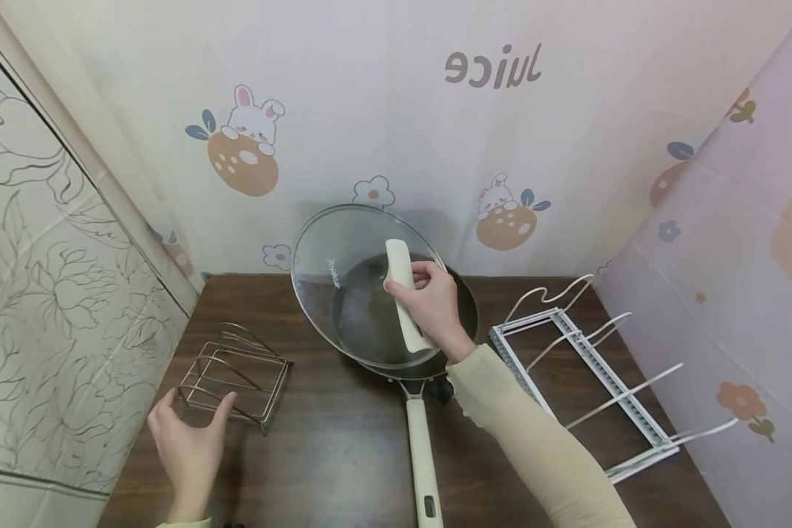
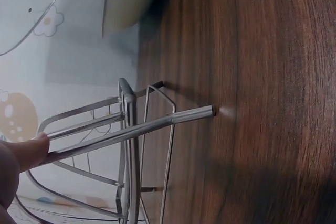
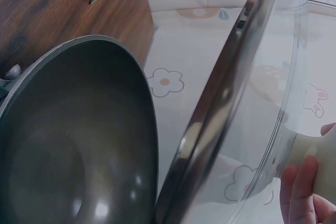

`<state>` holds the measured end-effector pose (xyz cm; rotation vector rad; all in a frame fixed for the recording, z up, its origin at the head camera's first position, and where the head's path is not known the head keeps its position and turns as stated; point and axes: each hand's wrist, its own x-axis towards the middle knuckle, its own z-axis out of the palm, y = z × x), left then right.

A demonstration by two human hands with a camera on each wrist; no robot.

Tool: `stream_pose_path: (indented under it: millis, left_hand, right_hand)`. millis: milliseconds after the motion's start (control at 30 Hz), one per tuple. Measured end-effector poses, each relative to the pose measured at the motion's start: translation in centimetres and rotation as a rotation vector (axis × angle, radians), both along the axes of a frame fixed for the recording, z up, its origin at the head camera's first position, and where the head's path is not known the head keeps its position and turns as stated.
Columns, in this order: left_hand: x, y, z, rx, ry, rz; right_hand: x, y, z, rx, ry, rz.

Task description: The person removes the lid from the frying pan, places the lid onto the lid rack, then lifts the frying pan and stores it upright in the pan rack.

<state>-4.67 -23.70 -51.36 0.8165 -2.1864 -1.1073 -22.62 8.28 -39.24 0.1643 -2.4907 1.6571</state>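
My right hand (image 1: 435, 301) grips the long cream handle (image 1: 405, 293) of a clear glass lid (image 1: 317, 257) with a metal rim. In the head view the lid overlaps a dark frying pan (image 1: 465, 308); the right wrist view shows it tilted and raised apart from the pan's dark inside (image 3: 79, 129). The pan's cream handle (image 1: 424, 462) points toward me. At the left, my left hand (image 1: 188, 444) holds the near wire loop of a small metal wire rack (image 1: 273, 392), thumb and fingers at opposite sides of it. In the left wrist view the thumb (image 2: 34, 150) lies against a rod.
A larger white rack (image 1: 521, 374) with upright wire loops lies at the right, close to my right forearm. Everything stands on a dark wooden table (image 1: 343, 469). Printed wall sheets (image 1: 383, 110) rise at the back and both sides.
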Motion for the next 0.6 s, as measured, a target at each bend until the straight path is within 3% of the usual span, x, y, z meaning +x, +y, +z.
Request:
stream_pose_path:
  millis: [167,600]
  left_hand:
    - [-0.4,-0.4,-0.4,-0.015,0.051,-0.02]
    - [-2.2,-2.4,-0.1,-0.029,0.007,-0.197]
  right_hand:
    - [-0.1,-0.1,-0.1,-0.008,-0.008,0.003]
    - [-0.1,-0.4,-0.1,-0.017,0.001,0.025]
